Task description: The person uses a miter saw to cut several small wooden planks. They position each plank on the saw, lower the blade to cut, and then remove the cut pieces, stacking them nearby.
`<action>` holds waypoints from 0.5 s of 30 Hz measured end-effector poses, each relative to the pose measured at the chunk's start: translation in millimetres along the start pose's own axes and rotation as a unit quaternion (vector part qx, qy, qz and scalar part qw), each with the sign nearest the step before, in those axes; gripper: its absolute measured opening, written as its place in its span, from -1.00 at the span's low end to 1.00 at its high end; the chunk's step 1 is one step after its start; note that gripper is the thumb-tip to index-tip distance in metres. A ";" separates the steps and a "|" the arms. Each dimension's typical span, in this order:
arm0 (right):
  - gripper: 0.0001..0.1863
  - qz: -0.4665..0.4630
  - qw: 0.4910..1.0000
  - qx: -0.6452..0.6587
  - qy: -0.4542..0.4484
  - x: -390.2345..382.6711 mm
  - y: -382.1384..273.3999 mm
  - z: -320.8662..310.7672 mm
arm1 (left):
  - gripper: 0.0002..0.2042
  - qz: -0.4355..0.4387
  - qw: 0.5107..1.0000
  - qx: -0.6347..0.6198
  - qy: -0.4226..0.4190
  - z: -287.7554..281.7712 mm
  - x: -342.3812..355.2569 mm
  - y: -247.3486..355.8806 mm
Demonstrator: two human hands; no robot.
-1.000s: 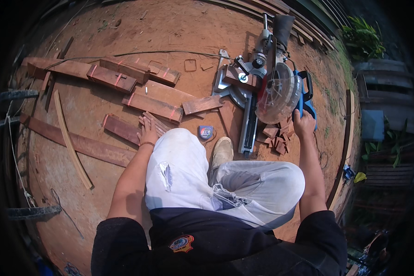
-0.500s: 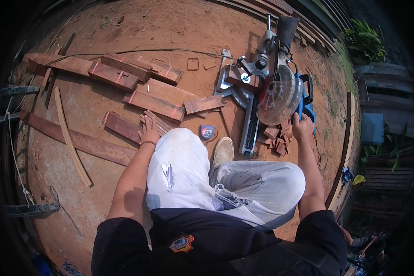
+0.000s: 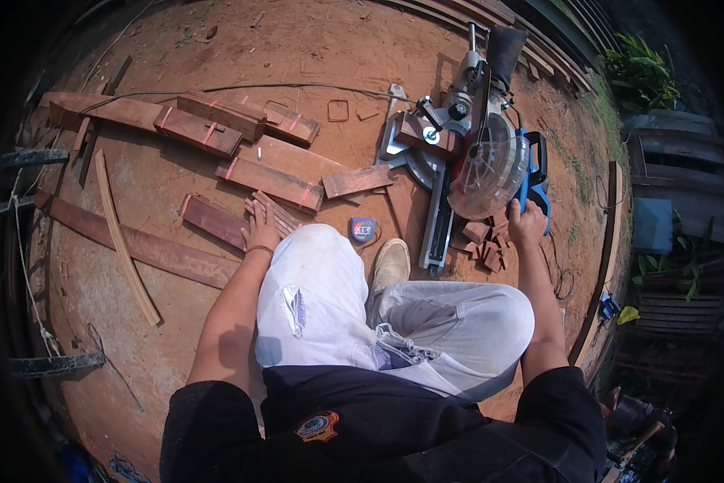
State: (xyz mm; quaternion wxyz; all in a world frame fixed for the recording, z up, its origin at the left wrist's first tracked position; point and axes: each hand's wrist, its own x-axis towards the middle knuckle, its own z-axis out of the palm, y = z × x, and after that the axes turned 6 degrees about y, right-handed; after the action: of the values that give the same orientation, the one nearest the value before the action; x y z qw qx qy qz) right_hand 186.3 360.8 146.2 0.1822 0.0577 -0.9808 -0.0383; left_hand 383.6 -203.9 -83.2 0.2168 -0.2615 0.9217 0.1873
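My right hand (image 3: 526, 224) is wrapped round the blue handle of a sliding miter saw (image 3: 531, 181). The saw's clear blade guard (image 3: 487, 181) stands beside a reddish-brown wood block (image 3: 414, 133), which sits against the fence under a clamp. On the left, my left hand (image 3: 260, 227) lies flat with its fingers out on thin wood strips (image 3: 279, 216), next to a dark red wooden beam (image 3: 213, 221). A blue tape measure (image 3: 363, 229) is on the ground between my knee and my shoe.
Bundled wood blocks (image 3: 273, 185) tied with red bands lie beyond my left hand. Small offcuts (image 3: 484, 245) are heaped below the saw. A long curved plank (image 3: 136, 241) and a thin pale strip (image 3: 120, 233) cross at the left. A cable (image 3: 297, 86) runs behind the wood. Another person (image 3: 644, 431) is at lower right.
My hands and the saw stay practically where they were. The other person at the lower right edge has shifted a little.
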 end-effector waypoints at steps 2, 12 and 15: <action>-0.49 -0.007 1.000 0.009 0.015 -1.0 -0.4 2.5 | -0.30 0.002 1.000 0.002 0.001 -1.1 -0.3 0.4; -0.53 0.010 1.000 0.010 0.013 -3.7 -1.5 13.6 | -0.22 0.006 1.000 -0.001 0.005 3.0 1.7 -3.1; -0.55 0.000 0.999 0.027 0.029 -5.2 -1.9 17.4 | -0.20 0.010 1.000 -0.002 0.004 5.5 4.0 -5.3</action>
State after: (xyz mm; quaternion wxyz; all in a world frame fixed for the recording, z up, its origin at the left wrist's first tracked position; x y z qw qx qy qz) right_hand 185.0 360.6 128.0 0.2092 0.0640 -0.9757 -0.0103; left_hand 385.2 -207.2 -91.1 0.2105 -0.2539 0.9247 0.1903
